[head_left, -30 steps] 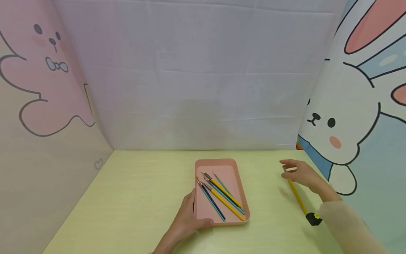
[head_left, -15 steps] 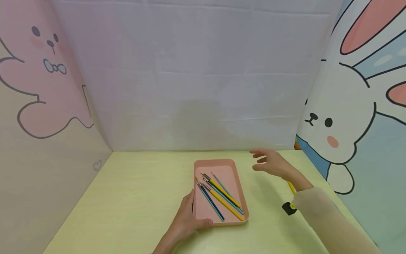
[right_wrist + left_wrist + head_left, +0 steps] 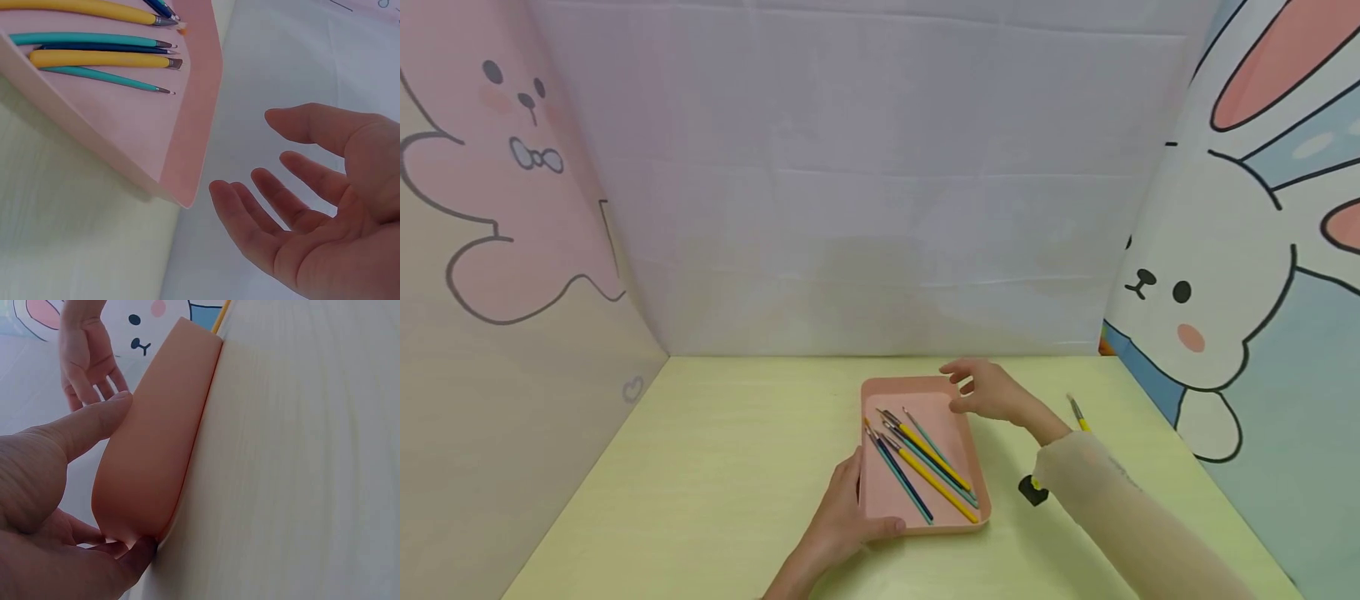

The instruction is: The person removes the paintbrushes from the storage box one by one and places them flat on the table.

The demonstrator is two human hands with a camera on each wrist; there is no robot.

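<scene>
My left hand (image 3: 842, 517) grips the near left corner of a pink rectangular tray (image 3: 910, 384). In the left wrist view its thumb lies at the tray wall (image 3: 150, 437) and fingertips curl at the bottom edge. Several slim paintbrushes with yellow, teal and dark blue handles lie slanted in the tray, a yellow paintbrush (image 3: 938, 486) among them. My right hand (image 3: 992, 393) is at the tray's far right corner, fingers loosely spread and holding nothing. In the right wrist view a gap shows between its fingertips and the tray corner (image 3: 203, 75).
Another yellow paintbrush (image 3: 1078, 412) lies on the table to the right, partly hidden by the right sleeve (image 3: 1120, 500). A small black device (image 3: 1033, 490) shows beside the right wrist. A pale cloth wall (image 3: 865, 183) stands behind the table, with cartoon-printed walls on both sides.
My right hand has moved left, from the loose yellow paintbrush to the tray's far right corner. That brush stays on the table. My left hand and the tray are where they were.
</scene>
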